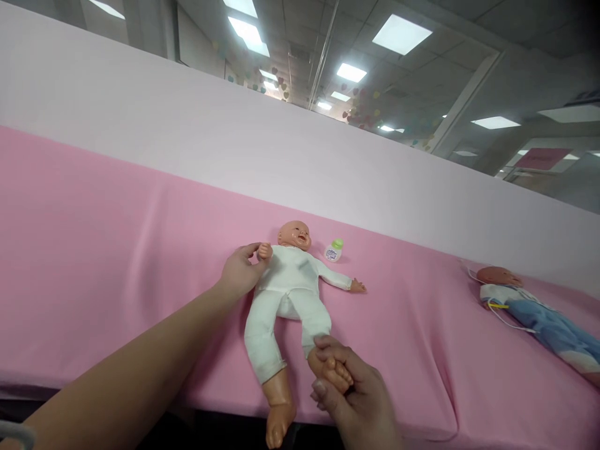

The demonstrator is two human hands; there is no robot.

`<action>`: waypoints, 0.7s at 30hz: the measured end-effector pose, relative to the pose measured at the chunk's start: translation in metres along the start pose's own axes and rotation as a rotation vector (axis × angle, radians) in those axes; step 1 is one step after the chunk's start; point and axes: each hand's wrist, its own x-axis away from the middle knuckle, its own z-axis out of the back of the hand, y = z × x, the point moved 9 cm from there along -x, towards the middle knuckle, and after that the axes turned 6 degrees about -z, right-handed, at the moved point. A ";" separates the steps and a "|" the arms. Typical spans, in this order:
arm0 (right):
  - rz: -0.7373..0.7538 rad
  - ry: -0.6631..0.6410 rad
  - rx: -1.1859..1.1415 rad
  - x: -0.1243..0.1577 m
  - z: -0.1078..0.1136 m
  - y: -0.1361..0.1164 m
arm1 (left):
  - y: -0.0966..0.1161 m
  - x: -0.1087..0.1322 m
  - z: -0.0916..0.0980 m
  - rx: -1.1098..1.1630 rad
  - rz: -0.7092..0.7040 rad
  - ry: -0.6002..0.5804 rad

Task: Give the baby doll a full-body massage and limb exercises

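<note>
A baby doll [293,269] with a white cloth body lies on its back on the pink sheet [187,250], its head toward the wall. My left hand [242,270] is closed around the doll's hand on the left side of the view, thumb and fingers on either side of it. Lower down, my right hand [354,387] grips the doll's foot [336,374] on the right side, the thumb below and the fingers over the ankle. The doll's other foot [276,425] hangs over the front edge. Its other arm is stretched out sideways.
A small clear bottle with a green cap [334,250] stands beside the doll's head. Farther right lies a second doll [539,312] in blue and white clothes, with a white cord and a yellow strip. A white wall [328,169] runs behind, with glass above.
</note>
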 end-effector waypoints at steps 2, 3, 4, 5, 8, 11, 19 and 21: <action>-0.041 0.015 -0.034 -0.008 0.004 -0.005 | 0.005 0.001 -0.008 -0.133 -0.074 -0.100; -0.055 0.018 -0.044 -0.012 0.005 -0.009 | 0.005 0.002 -0.011 -0.194 -0.101 -0.143; -0.067 0.020 -0.045 -0.018 0.005 -0.013 | 0.004 0.002 -0.013 -0.247 -0.119 -0.177; -0.074 0.016 -0.036 -0.023 0.003 -0.016 | 0.003 0.002 -0.015 -0.292 -0.134 -0.208; -0.071 -0.020 -0.010 -0.042 -0.006 -0.024 | -0.003 0.001 -0.019 -0.371 -0.161 -0.267; -0.041 -0.002 -0.022 -0.060 -0.011 -0.025 | -0.007 0.000 -0.021 -0.381 -0.174 -0.291; 0.007 0.072 -0.049 -0.061 -0.006 -0.024 | -0.008 -0.001 -0.019 -0.327 -0.174 -0.257; -0.016 0.040 -0.055 -0.047 -0.003 -0.025 | -0.005 -0.001 -0.015 -0.303 -0.161 -0.230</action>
